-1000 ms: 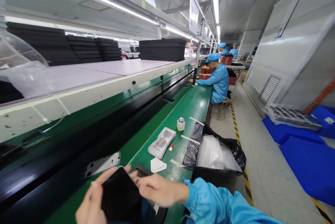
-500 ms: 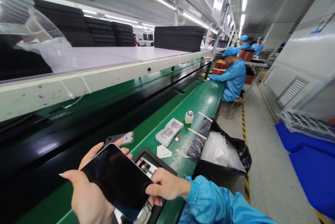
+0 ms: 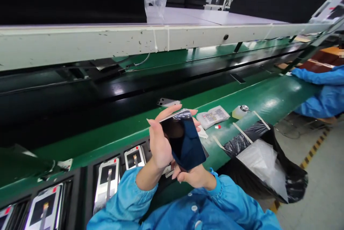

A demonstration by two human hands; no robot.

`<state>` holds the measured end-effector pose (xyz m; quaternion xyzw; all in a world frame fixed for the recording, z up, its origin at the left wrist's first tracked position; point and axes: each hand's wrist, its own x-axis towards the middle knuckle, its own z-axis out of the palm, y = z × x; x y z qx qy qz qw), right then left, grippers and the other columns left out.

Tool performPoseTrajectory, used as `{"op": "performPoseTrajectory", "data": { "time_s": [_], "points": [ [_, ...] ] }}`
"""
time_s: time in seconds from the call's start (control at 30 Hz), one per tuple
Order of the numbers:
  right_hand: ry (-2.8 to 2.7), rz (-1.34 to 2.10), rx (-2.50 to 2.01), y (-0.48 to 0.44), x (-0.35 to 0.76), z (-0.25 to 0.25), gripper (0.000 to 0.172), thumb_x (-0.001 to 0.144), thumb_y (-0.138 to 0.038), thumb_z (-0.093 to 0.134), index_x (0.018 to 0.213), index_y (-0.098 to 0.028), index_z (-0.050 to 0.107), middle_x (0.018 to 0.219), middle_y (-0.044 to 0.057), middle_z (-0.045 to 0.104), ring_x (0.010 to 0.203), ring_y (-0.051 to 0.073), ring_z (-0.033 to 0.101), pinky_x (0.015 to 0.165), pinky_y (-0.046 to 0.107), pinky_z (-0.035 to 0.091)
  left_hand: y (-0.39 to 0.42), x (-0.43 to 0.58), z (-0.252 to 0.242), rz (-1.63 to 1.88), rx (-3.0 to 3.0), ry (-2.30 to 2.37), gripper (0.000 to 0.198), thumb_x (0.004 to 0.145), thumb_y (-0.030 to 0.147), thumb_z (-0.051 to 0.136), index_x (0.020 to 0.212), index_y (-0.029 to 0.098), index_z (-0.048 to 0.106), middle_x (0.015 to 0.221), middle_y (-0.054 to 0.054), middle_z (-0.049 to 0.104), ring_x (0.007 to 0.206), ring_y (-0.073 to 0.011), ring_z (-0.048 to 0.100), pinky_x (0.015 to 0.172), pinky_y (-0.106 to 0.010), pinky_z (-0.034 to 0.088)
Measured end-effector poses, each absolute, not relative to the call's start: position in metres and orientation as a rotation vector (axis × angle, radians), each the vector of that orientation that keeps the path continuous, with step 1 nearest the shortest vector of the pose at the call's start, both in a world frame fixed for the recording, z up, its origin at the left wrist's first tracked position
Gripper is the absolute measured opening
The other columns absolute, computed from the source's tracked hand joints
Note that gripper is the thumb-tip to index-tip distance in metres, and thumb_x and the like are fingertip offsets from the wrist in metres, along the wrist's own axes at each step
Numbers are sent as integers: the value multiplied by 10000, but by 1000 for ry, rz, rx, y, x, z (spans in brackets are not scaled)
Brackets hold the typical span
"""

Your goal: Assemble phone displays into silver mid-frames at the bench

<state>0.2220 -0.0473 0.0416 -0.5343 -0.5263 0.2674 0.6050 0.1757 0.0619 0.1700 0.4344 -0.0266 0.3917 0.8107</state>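
A glossy black phone screen panel [image 3: 185, 139] stands upright in front of me, above the green workbench [image 3: 258, 101]. My left hand [image 3: 159, 143] grips its left edge, fingertips curling over the top. My right hand [image 3: 192, 177] holds the bottom edge from underneath. Both sleeves are light blue. Below my arms lies a black tray [image 3: 83, 176] holding several white phone frames [image 3: 107, 181] side by side.
A black conveyor belt [image 3: 113, 97] carries a lone phone frame [image 3: 168, 102]. On the bench lie a wrapped packet [image 3: 213, 116], a small white bottle [image 3: 240, 111] and a plastic-filled black bin bag [image 3: 268, 162]. A co-worker in blue [image 3: 319, 90] sits at right.
My view has swung left and down. The panel went from lying flat in my hands to standing upright, with my right hand shifted from its right edge to beneath it.
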Motion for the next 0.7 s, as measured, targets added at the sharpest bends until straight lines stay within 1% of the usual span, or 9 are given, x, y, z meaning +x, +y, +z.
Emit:
{"op": "performPoseTrajectory", "data": {
  "time_s": [0.07,0.17,0.23,0.3,0.37,0.47,0.6,0.63,0.7],
  "points": [
    [-1067,807,-1146,-45,215,47,688,803,-905,835,598,-283,624,527,3,576,445,211,582,490,362,592,59,174,172,851,934,-62,682,1106,842,523,1262,239,800,1114,-135,910,891,-288,893,851,-497,770],
    [-917,842,-1167,-47,208,52,663,777,-820,922,597,-265,607,504,1,570,396,183,523,416,339,506,60,177,175,871,943,-79,666,1110,839,520,1259,248,789,1127,-114,906,895,-280,887,878,-492,762],
    [-867,843,-1163,-50,208,53,667,839,-832,876,640,-247,624,511,7,581,371,155,486,381,304,442,63,181,176,879,933,-54,657,1109,838,530,1252,247,778,1110,-97,903,875,-260,878,842,-445,758],
    [-845,861,-1147,-57,213,56,685,889,-864,817,701,-221,675,548,27,625,398,150,520,403,289,458,68,187,174,898,896,20,647,1093,845,562,1240,247,761,1089,-86,902,846,-244,867,762,-388,746],
    [-841,857,-1141,-66,224,62,755,880,-931,777,712,-199,704,553,37,638,436,153,563,449,286,499,73,195,171,897,855,107,657,1069,862,594,1235,245,748,1075,-88,902,838,-243,862,709,-352,730],
    [-862,770,-1230,-82,248,71,873,915,-1021,638,594,-208,629,488,26,575,456,143,568,497,266,500,78,205,168,855,816,229,700,1069,878,571,1261,227,739,1081,-108,896,861,-244,865,746,-342,727],
    [-852,755,-1357,-94,269,77,928,1017,-1014,459,579,-210,611,425,-9,484,382,108,447,463,245,421,80,212,175,824,787,362,704,1125,843,476,1278,208,739,1048,-112,896,813,-233,864,743,-337,724],
    [-875,804,-1375,-94,272,77,938,1015,-1022,444,594,-204,625,431,-12,485,387,108,451,475,248,428,80,211,177,822,791,397,704,1136,834,455,1269,205,743,1024,-110,898,785,-232,862,713,-333,722],
    [-970,913,-1389,-93,278,74,944,997,-1039,450,611,-198,634,481,4,538,468,129,550,554,259,491,83,207,175,816,834,453,732,1140,839,417,1273,200,751,991,-106,901,754,-248,866,666,-348,724]
  ]
}}
